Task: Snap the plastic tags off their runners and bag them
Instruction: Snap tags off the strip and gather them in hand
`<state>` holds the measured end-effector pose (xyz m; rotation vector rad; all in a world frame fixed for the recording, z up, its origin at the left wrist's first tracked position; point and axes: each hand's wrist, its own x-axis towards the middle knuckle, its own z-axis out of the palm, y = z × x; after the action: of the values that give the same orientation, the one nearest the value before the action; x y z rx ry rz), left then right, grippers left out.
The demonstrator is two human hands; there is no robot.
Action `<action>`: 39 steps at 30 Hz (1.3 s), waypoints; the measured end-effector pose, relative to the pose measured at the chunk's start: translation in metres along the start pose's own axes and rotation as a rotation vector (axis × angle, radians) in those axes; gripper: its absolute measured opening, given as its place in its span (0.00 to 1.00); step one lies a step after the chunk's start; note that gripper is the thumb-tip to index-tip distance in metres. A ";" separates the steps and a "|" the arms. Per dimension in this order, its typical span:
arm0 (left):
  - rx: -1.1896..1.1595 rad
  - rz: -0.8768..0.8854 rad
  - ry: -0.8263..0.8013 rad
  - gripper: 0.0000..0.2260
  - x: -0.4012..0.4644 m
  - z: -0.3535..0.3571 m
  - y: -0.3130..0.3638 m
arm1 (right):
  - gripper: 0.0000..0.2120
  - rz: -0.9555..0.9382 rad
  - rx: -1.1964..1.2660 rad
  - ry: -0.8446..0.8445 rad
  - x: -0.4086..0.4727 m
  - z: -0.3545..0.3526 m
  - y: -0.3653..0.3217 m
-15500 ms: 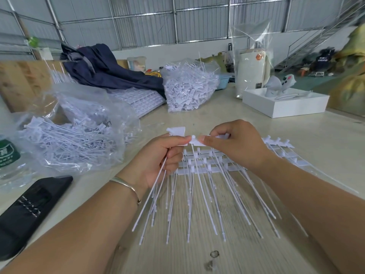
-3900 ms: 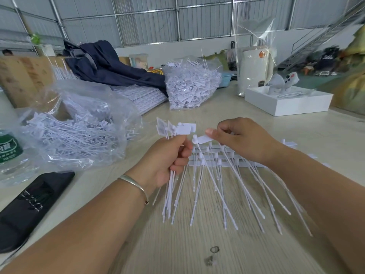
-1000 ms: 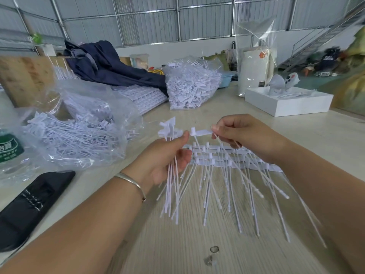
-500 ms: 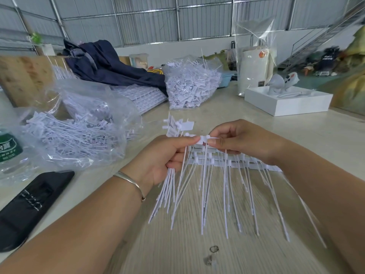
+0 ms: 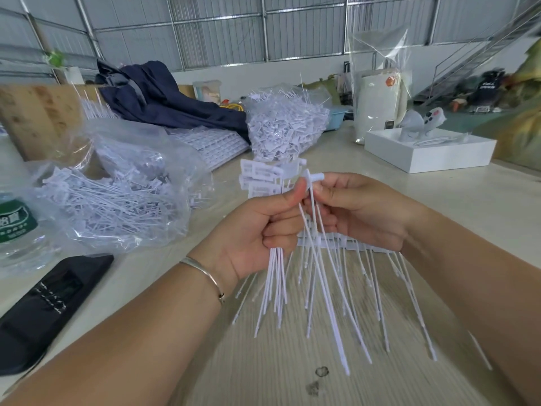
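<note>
Where the pale wood-grain table (image 5: 366,183) runs back toward a corrugated metal wall, the clear bag of loose tags (image 5: 111,189) serves as landmark. Behind it lies a dark blue garment (image 5: 175,104) over stacked white runner sheets (image 5: 216,145); beyond those stands a second, full bag of tags (image 5: 287,124). Far to the right of the landmark bag sit a white box (image 5: 430,153) and a tall wrapped white cylinder (image 5: 379,104). Just left of the bag is a water bottle with a green label (image 5: 16,224), and in front of it a black case (image 5: 44,303).

To the right of the bag, the left hand (image 5: 257,232) is curled round a bundle of freed tags (image 5: 272,180), flat heads up, tails hanging down. The right hand (image 5: 360,209) meets it, thumb and forefinger pinching 1 tag (image 5: 314,178) by its head. The runner strip (image 5: 336,244) with remaining tags lies below the hands; whether the right hand's lower fingers grip it I cannot tell.

Compared with half a second ago, both hands have risen, the pinched tag is lifted clear above the strip and now stands beside the bundle, and the strip's tails swing, blurred.
</note>
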<state>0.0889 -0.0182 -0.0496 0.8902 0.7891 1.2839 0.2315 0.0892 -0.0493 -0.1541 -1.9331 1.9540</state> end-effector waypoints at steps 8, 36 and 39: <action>0.031 0.008 0.169 0.09 0.002 -0.007 -0.002 | 0.11 -0.035 -0.117 0.215 0.000 -0.001 -0.002; 0.654 0.003 0.324 0.10 0.003 -0.007 -0.005 | 0.03 -0.066 -0.596 0.343 -0.005 -0.004 -0.016; 0.700 -0.033 0.285 0.13 0.002 -0.007 -0.005 | 0.05 -0.011 -0.582 0.272 -0.006 -0.003 -0.017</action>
<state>0.0854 -0.0159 -0.0572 1.2457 1.5254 1.1237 0.2410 0.0892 -0.0336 -0.5314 -2.2370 1.2314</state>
